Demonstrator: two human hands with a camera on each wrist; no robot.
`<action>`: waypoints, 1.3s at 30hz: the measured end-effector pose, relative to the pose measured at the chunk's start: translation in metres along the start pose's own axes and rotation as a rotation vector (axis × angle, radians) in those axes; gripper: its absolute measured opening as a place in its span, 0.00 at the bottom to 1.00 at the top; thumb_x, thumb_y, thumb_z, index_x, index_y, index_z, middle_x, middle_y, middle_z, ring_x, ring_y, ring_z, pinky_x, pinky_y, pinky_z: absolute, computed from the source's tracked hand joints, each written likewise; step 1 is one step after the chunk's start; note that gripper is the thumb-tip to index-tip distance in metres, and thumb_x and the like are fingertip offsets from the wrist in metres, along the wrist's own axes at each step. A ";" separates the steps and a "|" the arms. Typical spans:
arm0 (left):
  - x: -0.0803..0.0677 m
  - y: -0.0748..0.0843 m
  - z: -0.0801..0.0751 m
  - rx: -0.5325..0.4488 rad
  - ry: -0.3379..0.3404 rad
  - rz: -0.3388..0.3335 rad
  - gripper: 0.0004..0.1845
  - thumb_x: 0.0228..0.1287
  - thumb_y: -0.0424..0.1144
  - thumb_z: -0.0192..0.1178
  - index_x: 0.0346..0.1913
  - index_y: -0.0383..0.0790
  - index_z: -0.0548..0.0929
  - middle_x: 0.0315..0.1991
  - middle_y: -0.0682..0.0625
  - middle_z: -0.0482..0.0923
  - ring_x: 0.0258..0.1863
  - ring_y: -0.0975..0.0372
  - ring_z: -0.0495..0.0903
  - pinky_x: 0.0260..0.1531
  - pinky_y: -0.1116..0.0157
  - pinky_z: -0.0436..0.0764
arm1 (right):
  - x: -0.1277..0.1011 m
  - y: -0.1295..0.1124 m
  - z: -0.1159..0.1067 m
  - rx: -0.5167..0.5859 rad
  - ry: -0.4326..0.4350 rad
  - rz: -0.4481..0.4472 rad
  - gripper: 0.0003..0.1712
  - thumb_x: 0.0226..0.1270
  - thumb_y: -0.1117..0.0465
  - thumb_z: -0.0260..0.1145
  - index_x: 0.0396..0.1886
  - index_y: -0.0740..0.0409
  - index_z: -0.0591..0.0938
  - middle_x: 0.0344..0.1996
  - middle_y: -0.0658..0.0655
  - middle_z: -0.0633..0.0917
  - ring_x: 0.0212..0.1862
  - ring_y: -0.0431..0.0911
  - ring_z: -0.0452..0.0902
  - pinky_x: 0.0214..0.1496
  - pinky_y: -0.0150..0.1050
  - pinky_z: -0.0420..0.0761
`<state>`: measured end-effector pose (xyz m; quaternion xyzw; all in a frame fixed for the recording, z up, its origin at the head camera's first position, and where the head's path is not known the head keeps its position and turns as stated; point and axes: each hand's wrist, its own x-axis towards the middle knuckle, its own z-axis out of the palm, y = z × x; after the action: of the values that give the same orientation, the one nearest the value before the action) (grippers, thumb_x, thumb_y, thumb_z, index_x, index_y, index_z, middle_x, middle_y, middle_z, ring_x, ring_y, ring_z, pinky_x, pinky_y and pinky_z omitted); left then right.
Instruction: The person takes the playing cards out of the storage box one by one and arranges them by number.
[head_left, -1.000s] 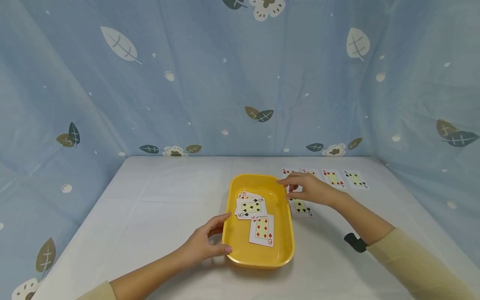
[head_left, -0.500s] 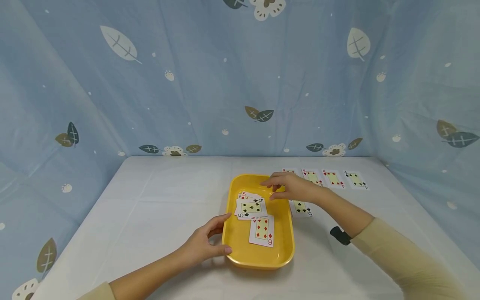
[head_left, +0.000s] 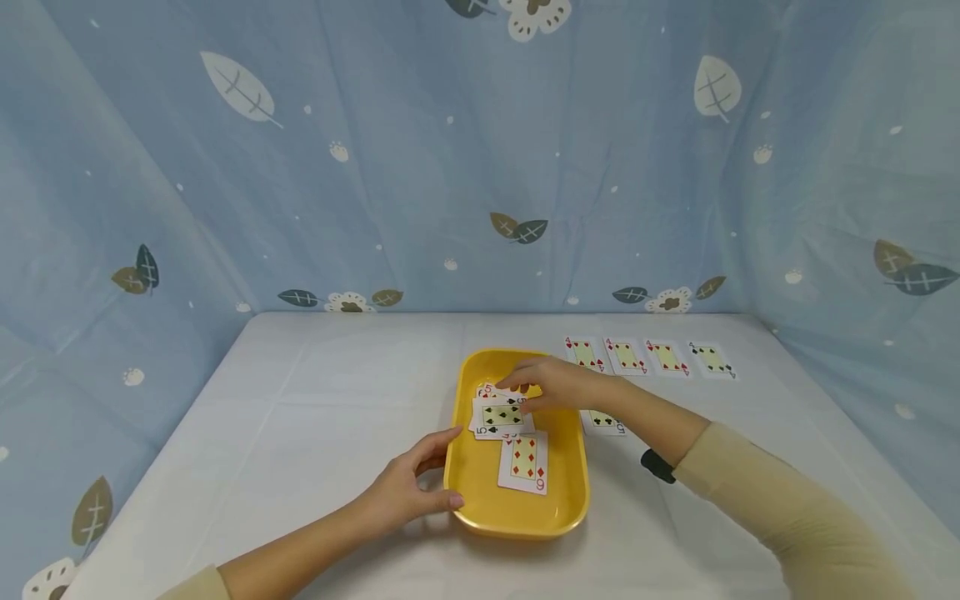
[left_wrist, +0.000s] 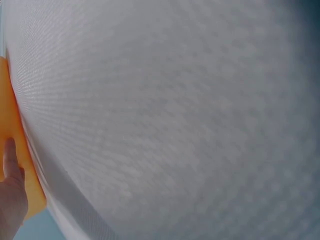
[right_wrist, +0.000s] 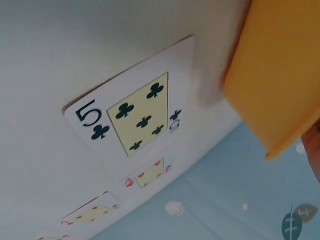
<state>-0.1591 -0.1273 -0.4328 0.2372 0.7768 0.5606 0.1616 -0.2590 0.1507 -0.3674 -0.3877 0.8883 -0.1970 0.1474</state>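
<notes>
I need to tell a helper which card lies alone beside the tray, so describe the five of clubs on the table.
Find the yellow tray on the white table. Just off its right rim lies the five of clubs, face up, partly under the right hand's forearm. It lies alone, nearer than the row of fours behind.

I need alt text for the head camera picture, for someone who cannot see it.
A person's right hand reaches over playing cards in a yellow tray on a white table, while the left hand grips the tray's near left rim. Four cards lie in a row behind, and a five of clubs beside the tray.
</notes>
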 end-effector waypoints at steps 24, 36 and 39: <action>-0.002 0.000 -0.005 0.005 -0.018 0.036 0.42 0.54 0.45 0.70 0.70 0.41 0.61 0.61 0.39 0.70 0.60 0.49 0.72 0.61 0.52 0.70 | 0.044 -0.001 0.020 -0.128 -0.239 -0.002 0.31 0.59 0.57 0.70 0.63 0.41 0.75 0.58 0.51 0.72 0.56 0.42 0.67 0.60 0.35 0.72; 0.000 0.000 -0.003 -0.019 -0.025 0.027 0.43 0.54 0.45 0.70 0.70 0.41 0.61 0.62 0.38 0.70 0.60 0.48 0.72 0.61 0.50 0.69 | 0.046 0.003 0.018 -0.086 -0.260 0.130 0.35 0.49 0.55 0.77 0.60 0.40 0.75 0.46 0.51 0.68 0.47 0.43 0.64 0.50 0.35 0.70; 0.000 0.000 -0.002 -0.017 -0.024 0.024 0.43 0.53 0.45 0.70 0.70 0.41 0.61 0.62 0.39 0.70 0.60 0.48 0.72 0.61 0.50 0.69 | 0.041 0.005 0.019 -0.035 -0.257 0.227 0.38 0.45 0.54 0.79 0.58 0.36 0.73 0.49 0.50 0.66 0.50 0.44 0.63 0.55 0.37 0.70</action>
<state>-0.1597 -0.1287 -0.4322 0.2519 0.7671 0.5662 0.1660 -0.2813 0.1183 -0.3907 -0.3093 0.9036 -0.1126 0.2743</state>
